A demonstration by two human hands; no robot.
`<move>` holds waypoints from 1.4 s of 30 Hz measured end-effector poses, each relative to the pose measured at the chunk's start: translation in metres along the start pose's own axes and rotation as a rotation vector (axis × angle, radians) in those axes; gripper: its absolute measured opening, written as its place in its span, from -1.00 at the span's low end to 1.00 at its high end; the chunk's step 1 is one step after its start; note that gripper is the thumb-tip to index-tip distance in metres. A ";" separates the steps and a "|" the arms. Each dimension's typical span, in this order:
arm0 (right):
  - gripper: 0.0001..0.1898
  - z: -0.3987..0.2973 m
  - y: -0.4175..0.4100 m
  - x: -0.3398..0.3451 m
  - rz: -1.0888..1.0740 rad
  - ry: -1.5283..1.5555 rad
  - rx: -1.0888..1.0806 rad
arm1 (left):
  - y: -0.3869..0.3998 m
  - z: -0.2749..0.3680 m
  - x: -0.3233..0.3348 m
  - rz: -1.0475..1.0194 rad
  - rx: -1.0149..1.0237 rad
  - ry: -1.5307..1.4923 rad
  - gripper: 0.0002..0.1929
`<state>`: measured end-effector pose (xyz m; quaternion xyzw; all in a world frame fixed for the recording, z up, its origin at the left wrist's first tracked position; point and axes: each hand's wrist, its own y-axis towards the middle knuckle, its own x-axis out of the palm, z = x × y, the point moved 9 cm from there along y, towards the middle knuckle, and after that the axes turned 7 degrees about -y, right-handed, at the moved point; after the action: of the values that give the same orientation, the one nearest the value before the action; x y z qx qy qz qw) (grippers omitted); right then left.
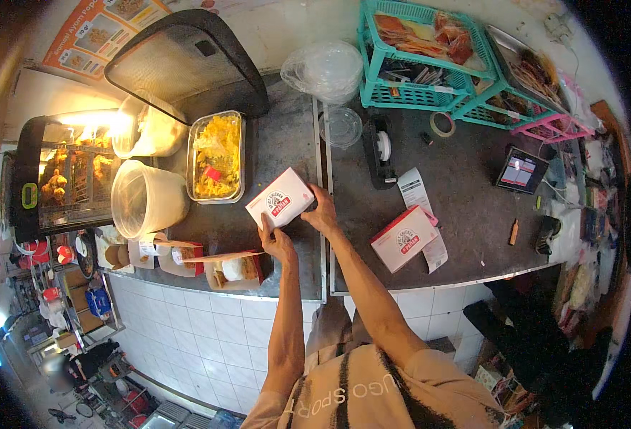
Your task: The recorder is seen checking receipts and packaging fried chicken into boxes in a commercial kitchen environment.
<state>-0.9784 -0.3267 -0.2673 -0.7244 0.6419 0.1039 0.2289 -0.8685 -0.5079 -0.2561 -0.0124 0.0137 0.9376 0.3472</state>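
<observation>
A closed white and red cardboard food box (280, 198) is held between both my hands above the dark counter. My left hand (279, 241) grips its near left side, with a finger on the printed lid. At the box's right end, my right hand (321, 212) holds on. Another closed food box (403, 239) lies to the right, partly over a paper receipt (415, 189). Open food boxes (235, 271) with food inside stand in a row along the front edge at the left. Behind them is a glass container of yellow food (216, 155) with a red piece in it.
At the left are a lit display warmer (74, 171) and a cloudy plastic tub (146, 199). A tape dispenser (381, 153), a tape roll (442, 124), teal baskets (422, 75) and a small screen device (522, 170) occupy the right counter. A person (85, 367) is far off at lower left.
</observation>
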 end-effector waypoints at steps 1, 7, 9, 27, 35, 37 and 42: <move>-0.08 0.000 0.001 0.000 0.005 0.019 0.010 | 0.002 -0.003 0.000 -0.004 -0.006 -0.024 -0.41; -0.07 0.010 -0.001 0.001 0.071 -0.043 0.084 | -0.005 0.014 0.011 -0.031 0.039 -0.025 -0.41; -0.07 0.015 0.001 0.002 0.065 -0.013 0.104 | -0.006 0.015 0.013 -0.028 0.008 -0.049 -0.41; -0.48 0.000 -0.001 -0.018 0.213 0.176 0.072 | -0.001 0.019 0.009 -0.060 -0.083 -0.030 -0.37; -0.64 -0.043 -0.006 -0.048 0.389 -0.001 -0.209 | -0.003 0.015 0.004 -0.080 0.049 -0.036 -0.37; -0.59 -0.052 -0.007 -0.045 0.269 -0.144 -0.258 | -0.003 0.013 0.000 -0.040 0.097 -0.011 -0.38; -0.57 -0.032 -0.009 -0.053 0.174 -0.082 -0.187 | -0.020 0.025 0.012 -0.061 -0.088 0.043 -0.50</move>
<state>-0.9826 -0.2947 -0.2140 -0.6795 0.6798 0.2123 0.1766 -0.8653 -0.4841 -0.2320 -0.0482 -0.0207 0.9258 0.3744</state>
